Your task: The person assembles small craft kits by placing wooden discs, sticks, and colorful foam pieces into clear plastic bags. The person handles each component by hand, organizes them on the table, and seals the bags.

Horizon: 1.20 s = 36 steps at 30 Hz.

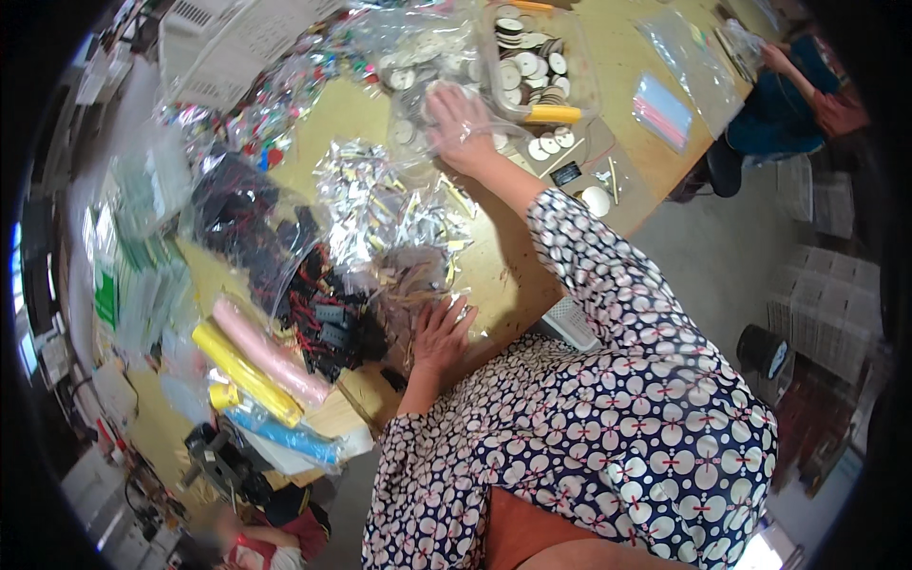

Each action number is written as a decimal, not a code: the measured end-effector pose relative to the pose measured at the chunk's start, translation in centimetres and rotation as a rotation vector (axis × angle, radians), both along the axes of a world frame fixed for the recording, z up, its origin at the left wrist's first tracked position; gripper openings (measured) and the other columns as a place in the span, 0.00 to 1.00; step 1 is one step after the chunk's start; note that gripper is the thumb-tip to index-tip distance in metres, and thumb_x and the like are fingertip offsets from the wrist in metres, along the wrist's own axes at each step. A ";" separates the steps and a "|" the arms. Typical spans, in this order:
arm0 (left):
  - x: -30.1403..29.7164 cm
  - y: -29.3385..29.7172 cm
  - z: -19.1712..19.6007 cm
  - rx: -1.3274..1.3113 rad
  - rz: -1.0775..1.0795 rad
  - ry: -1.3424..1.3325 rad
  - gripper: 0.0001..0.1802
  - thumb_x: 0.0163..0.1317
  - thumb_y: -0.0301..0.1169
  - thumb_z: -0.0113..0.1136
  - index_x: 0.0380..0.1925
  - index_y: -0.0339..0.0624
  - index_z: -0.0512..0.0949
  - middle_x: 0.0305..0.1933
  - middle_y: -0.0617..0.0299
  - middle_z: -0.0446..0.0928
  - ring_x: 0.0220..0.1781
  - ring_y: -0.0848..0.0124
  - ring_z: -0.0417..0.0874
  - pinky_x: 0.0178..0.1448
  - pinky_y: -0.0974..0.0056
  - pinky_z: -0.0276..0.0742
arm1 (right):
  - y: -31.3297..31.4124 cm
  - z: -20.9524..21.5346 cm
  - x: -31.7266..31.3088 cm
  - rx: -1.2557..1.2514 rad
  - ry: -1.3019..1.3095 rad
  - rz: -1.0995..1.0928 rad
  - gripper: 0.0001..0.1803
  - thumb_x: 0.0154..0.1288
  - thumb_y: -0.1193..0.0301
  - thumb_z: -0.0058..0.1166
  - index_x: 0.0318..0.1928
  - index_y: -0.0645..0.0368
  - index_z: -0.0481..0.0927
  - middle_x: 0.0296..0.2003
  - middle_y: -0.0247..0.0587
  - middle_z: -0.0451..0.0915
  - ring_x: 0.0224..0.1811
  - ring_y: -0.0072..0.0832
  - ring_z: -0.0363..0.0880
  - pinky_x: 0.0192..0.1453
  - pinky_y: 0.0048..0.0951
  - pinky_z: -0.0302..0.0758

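My right hand reaches over the table at the clear plastic bag of white round discs. Its fingers are bent down at the bag; what they hold, if anything, is hidden. A clear bin with yellow handles stands beside it, filled with more white discs. Near the table's front edge, my left hand lies with fingers spread on a clear bag of thin brown pieces. Beyond it is a pile of small silvery packets with yellowish strips. To its left lie black parts with red wires.
Pink and yellow rolls lie at the left front, with a blue one. A cardboard sheet right of my arm bears discs, sticks and a black part. A white basket stands far left. Another person's arm shows far right.
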<state>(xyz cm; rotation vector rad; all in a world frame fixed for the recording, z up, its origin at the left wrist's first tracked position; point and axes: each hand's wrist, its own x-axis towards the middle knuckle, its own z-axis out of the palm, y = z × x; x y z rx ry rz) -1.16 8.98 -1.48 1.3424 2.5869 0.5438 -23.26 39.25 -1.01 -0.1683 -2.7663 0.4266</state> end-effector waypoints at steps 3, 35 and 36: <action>0.3 -0.1 0.0 -0.027 0.011 -0.003 0.27 0.55 0.36 0.60 0.58 0.65 0.78 0.69 0.73 0.70 0.69 0.68 0.69 0.73 0.49 0.61 | -0.1 -0.1 -3.5 -0.039 -0.122 -0.074 0.37 0.63 0.52 0.55 0.70 0.50 0.65 0.72 0.49 0.62 0.76 0.46 0.55 0.75 0.58 0.51; -0.5 0.2 0.5 0.066 0.036 0.020 0.24 0.50 0.32 0.61 0.51 0.65 0.83 0.64 0.75 0.74 0.68 0.73 0.70 0.75 0.56 0.56 | -2.4 -2.0 -2.2 0.065 -0.033 0.040 0.37 0.53 0.73 0.60 0.67 0.42 0.70 0.65 0.48 0.69 0.63 0.47 0.70 0.59 0.48 0.75; -0.5 0.2 0.5 0.064 0.041 0.021 0.24 0.50 0.32 0.61 0.51 0.65 0.83 0.64 0.75 0.74 0.68 0.73 0.70 0.75 0.56 0.56 | -2.5 -2.0 -2.7 0.096 -0.036 0.036 0.37 0.52 0.73 0.61 0.66 0.39 0.71 0.64 0.47 0.70 0.62 0.46 0.71 0.58 0.47 0.76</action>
